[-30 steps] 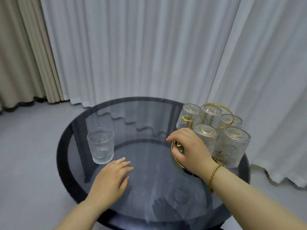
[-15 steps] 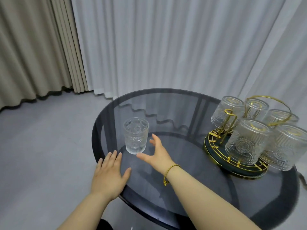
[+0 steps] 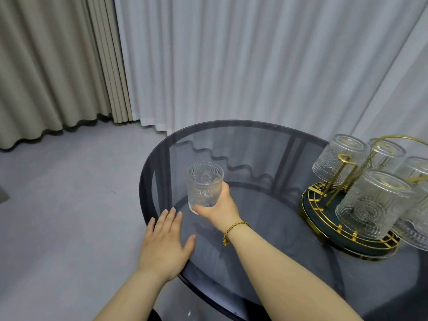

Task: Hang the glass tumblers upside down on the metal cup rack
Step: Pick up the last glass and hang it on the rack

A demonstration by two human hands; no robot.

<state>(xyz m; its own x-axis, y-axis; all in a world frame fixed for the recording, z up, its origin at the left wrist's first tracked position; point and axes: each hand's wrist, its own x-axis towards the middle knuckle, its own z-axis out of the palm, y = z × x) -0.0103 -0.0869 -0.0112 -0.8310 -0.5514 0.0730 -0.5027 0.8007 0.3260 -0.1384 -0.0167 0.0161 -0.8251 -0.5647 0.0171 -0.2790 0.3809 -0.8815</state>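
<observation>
Leftmost, beige curtains (image 3: 46, 66) hang beside white curtains (image 3: 231, 61), w/ grey floor (image 3: 69, 193) below. Left hand (image 3: 165, 244) lies flat, palm down, fingers spread open on the near-left edge of the round dark glass table (image 3: 266, 228), holding nothing. Just right of it, the right hand (image 3: 221, 208) is wrapped round the lower part of a clear patterned glass (image 3: 205, 184), thumb across its base; a gold bracelet (image 3: 234, 230) sits on the wrist. Glass stands upright, mouth up, long axis approx vertical, at the table's left side; can't tell if its base touches the top. Far right, the gold rack (image 3: 347, 218) carries several glasses (image 3: 372, 202) mouth-down, tilted outward on the prongs, w/ one prong (image 3: 345, 167) bare.
</observation>
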